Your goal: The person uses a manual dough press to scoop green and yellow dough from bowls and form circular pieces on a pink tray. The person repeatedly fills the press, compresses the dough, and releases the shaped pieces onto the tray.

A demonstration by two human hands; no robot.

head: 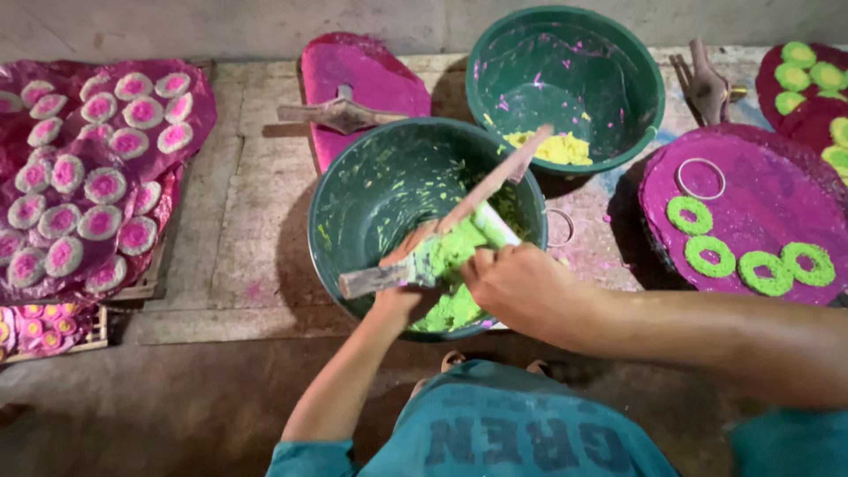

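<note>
A dark green bowl (pixel 353 177) stands in front of me, smeared with green paste (pixel 452 311) that is heaped at its near side. My left hand (pixel 399 296) grips a wooden-handled tool (pixel 367 280) loaded with a lump of the same paste. My right hand (pixel 517 283) holds a pale flat stick (pixel 490 225) pressed against that lump. A long wooden stick (pixel 499 177) slants up over the bowl's far rim. Both hands are over the bowl's near edge.
A second green bowl (pixel 565 79) behind holds yellow paste (pixel 556 148). At right a round pink board (pixel 760 185) carries green rings (pixel 711 256) and a metal ring (pixel 700 178). Left, a pink sheet (pixel 190 97) bears several pink-and-white discs (pixel 104 185). A wooden tool (pixel 340 113) lies on a pink board.
</note>
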